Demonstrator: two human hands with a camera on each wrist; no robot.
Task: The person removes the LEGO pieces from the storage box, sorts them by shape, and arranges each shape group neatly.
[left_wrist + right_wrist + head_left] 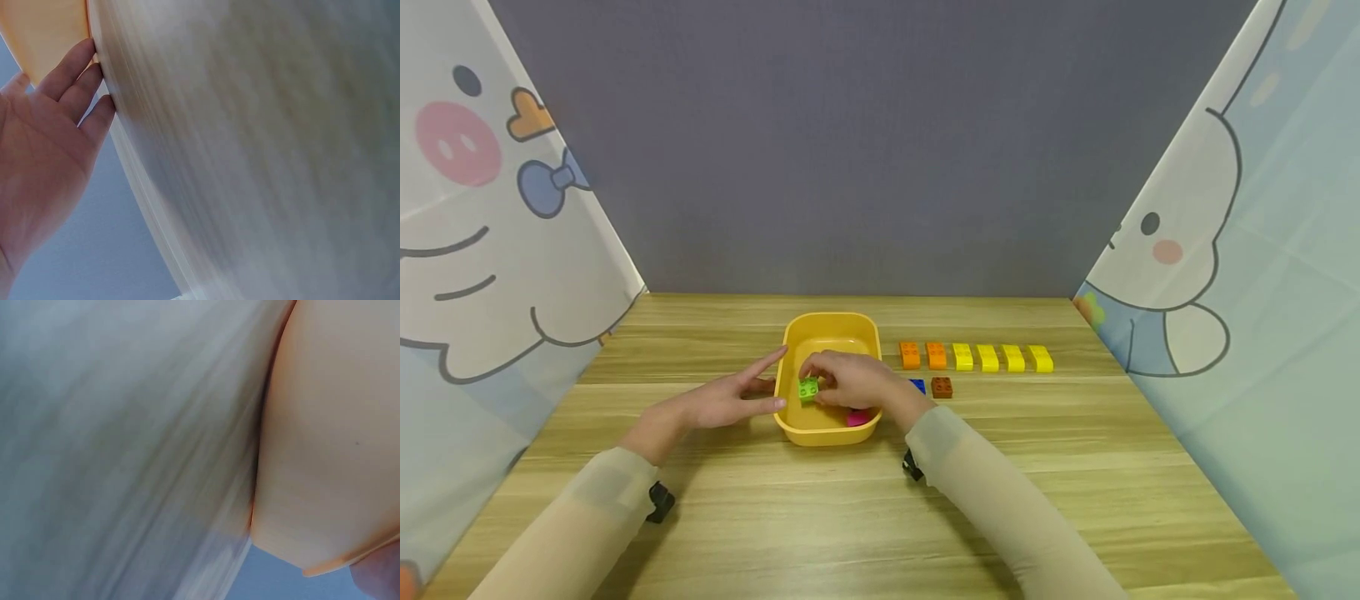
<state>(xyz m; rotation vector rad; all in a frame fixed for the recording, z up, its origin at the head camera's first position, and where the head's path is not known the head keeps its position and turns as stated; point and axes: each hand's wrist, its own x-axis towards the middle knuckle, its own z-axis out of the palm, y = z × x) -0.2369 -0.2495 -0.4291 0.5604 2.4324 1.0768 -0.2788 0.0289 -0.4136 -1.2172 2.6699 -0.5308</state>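
Apparently picking: right hand [854, 380] pinches green block [808, 389], tub [823, 437] beneath; left hand [721, 402], fingers straight, touches tub; next, likely, lift.

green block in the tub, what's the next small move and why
Probably lift the green block out of the tub: the right hand seems to pinch it, the left hand touches the tub's side, and yellow blocks lie outside.
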